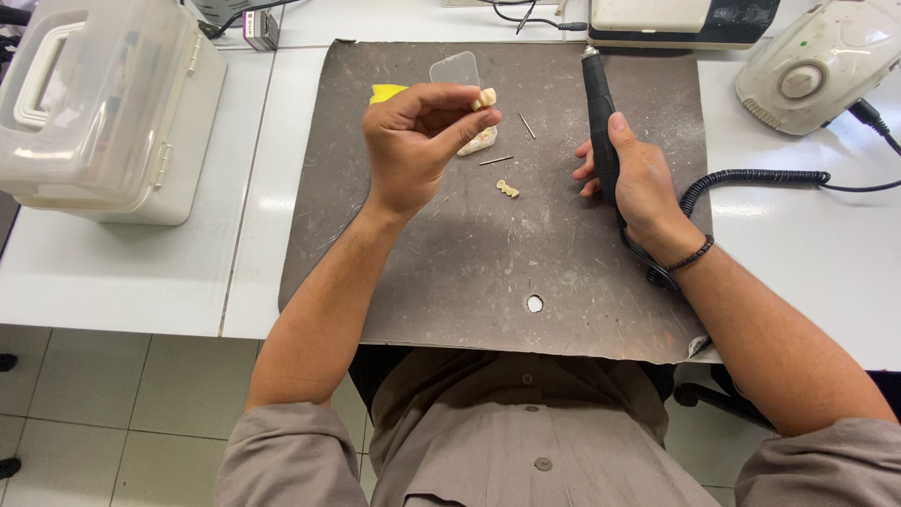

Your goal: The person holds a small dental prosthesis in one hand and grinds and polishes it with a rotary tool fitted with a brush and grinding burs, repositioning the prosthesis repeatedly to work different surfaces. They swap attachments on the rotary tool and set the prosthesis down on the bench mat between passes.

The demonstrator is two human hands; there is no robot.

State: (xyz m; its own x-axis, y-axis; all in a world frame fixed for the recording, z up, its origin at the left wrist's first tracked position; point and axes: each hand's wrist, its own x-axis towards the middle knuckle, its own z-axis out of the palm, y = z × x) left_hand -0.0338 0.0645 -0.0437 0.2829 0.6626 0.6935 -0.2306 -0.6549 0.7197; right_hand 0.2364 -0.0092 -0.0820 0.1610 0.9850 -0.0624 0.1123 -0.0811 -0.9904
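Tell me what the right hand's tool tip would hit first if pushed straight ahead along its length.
The right hand holds the black handpiece pointing away from the person. Straight on, its tip would probably meet the beige-and-black box at the mat's far edge, though height is unclear.

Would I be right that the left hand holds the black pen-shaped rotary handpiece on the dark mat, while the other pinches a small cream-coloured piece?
Not quite: in the head view the right hand holds the black pen-shaped rotary handpiece on the dark mat; the left hand pinches the small cream-coloured piece.

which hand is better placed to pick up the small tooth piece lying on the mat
Probably left: the left hand hovers nearer the loose tooth piece, though it pinches another piece. The right hand is full, gripping the black handpiece.
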